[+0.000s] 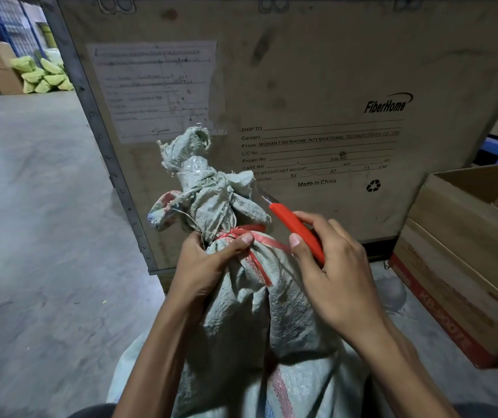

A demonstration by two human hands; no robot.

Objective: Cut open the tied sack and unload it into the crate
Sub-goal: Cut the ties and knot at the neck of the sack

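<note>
Head view: a grey woven sack (241,321) stood at centre, its body running down to 6 o'clock and its bunched neck rising toward 12 o'clock; a red tie (249,232) was wound round the neck, with a loose tail trailing down the sack's front; above the tie the neck was wrapped in clear tape. The left hand (208,267) was clamped round the neck just below the tie, thumb pressed on the red band; the right hand (332,273), at 3 o'clock from the tie, was closed on a red-handled knife (297,229), its blade pointing toward 11 o'clock beside the sack's folded top, just above the tie. The two hands were apart, one either side of the neck. Behind the sack, from 11 to 2 o'clock, stood a large plywood crate (317,70) printed FiberHome; a paper label (154,92) was stuck on it at 11 o'clock. An open carton (459,251) sat at 3 o'clock; green sacks (42,75) lay far off at 10 o'clock on the concrete floor (45,236).
</note>
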